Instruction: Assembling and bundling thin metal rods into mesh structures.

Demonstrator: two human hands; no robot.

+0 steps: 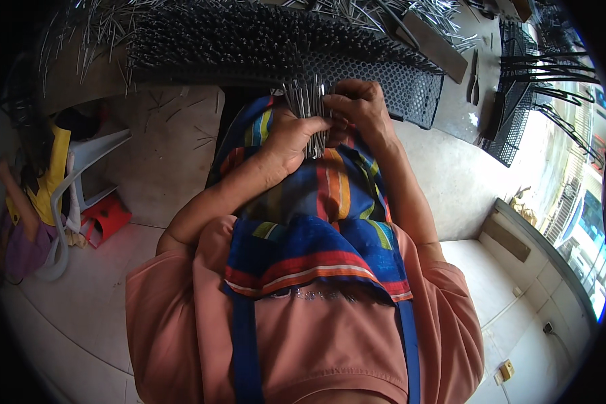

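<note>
A bundle of thin metal rods stands roughly upright over my lap, just in front of the table edge. My left hand is closed around its lower part, thumb across the front. On the right side of the bundle, my right hand has its fingers bent and pressed together at the rods; whether it pinches a single one is too small to make out. Beyond both hands lies a black perforated tray. Many dark-tipped rods stand packed in its holes, while the right end shows bare holes.
Loose rods are heaped at the far left and far middle. A flat board and pliers lie right of the tray. Black mesh racks stand farther right. At left, another person is beside a pale chair.
</note>
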